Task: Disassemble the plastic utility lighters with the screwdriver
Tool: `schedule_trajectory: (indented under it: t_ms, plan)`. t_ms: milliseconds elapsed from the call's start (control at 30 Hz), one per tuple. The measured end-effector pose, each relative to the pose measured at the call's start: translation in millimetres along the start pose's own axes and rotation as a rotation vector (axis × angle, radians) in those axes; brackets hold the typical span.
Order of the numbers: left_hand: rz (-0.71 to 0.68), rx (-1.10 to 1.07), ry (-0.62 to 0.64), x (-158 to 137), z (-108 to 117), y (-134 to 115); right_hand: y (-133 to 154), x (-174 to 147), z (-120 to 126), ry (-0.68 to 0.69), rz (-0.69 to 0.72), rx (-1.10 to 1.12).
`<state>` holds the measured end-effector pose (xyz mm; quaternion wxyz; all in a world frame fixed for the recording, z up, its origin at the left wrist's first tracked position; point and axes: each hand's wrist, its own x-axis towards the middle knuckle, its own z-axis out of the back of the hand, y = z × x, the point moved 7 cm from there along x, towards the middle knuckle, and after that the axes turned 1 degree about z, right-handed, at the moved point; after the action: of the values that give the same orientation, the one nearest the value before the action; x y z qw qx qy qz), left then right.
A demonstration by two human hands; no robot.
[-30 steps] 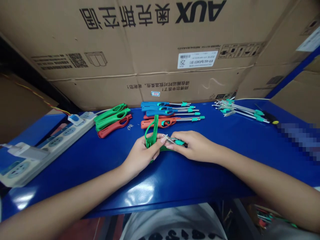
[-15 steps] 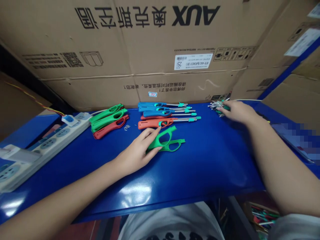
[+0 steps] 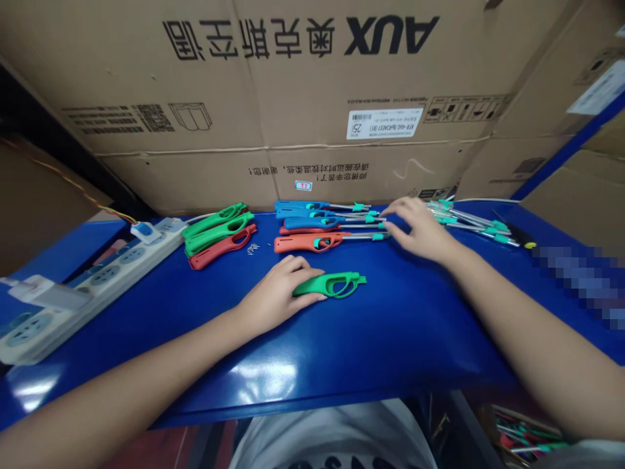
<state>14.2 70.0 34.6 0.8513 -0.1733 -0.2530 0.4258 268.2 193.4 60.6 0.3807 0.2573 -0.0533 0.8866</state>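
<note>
My left hand (image 3: 276, 293) is closed on a green lighter casing (image 3: 334, 285), just above the blue table. Its palm end is hidden under my fingers. To the upper right, my right hand (image 3: 417, 228) has its thumb and fingers apart, with nothing visible between them. Its fingertips are close to the metal tips of a row of stick lighters, including an orange lighter (image 3: 297, 244) and a blue lighter (image 3: 299, 223). Behind that hand lies a loose bundle of metal lighter tubes (image 3: 481, 221) with turquoise parts.
Green casings (image 3: 217, 233) and a red casing (image 3: 219, 251) lie at left, beside small metal pins (image 3: 252, 249). A white power strip (image 3: 100, 280) runs along the left side. Cardboard (image 3: 312, 78) walls the back. A yellow-ended black handle (image 3: 525, 241) rests at right.
My right hand has left the tube bundle and moved left to the lighter tips. The tubes now lie spread out. In my left hand, the two green pieces have come together.
</note>
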Motion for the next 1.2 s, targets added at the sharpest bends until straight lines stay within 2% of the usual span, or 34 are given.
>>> schedule_trajectory:
  t_ms: [100, 200, 367, 600, 700, 767, 867, 933, 1000, 1100, 1200]
  plan:
    - [0.01, -0.006, -0.022, 1, 1, 1, 40, 5, -21, 0.08, 0.102, 0.019]
    - [0.012, -0.01, -0.022, 2, -3, 1, 54, 6, -36, 0.145, 0.095, 0.061]
    - [0.019, 0.003, 0.023, 4, -6, 3, 47, 5, -42, 0.133, 0.062, 0.158]
    - [0.088, -0.063, 0.152, -1, 8, 7, 33, 2, -35, 0.146, -0.005, 0.286]
    - [0.079, -0.024, 0.173, -5, 15, 6, 28, 0, -26, 0.187, -0.029, 0.323]
    - [0.051, 0.02, 0.209, -8, 21, 5, 25, -2, -24, 0.283, -0.041, 0.349]
    - [0.008, 0.079, 0.33, -13, 39, 3, 23, -7, -25, 0.448, -0.02, 0.323]
    - [0.033, 0.114, 0.375, -15, 60, 8, 26, -9, -24, 0.498, 0.028, 0.276]
    - [0.082, 0.176, 0.321, -15, 88, 16, 34, -10, -24, 0.507, 0.062, 0.259]
    - [0.216, 0.344, 0.139, -14, 130, 40, 54, -6, -24, 0.44, 0.067, 0.307]
    - [0.413, 0.546, 0.066, -19, 153, 76, 81, -4, -28, 0.385, 0.092, 0.344]
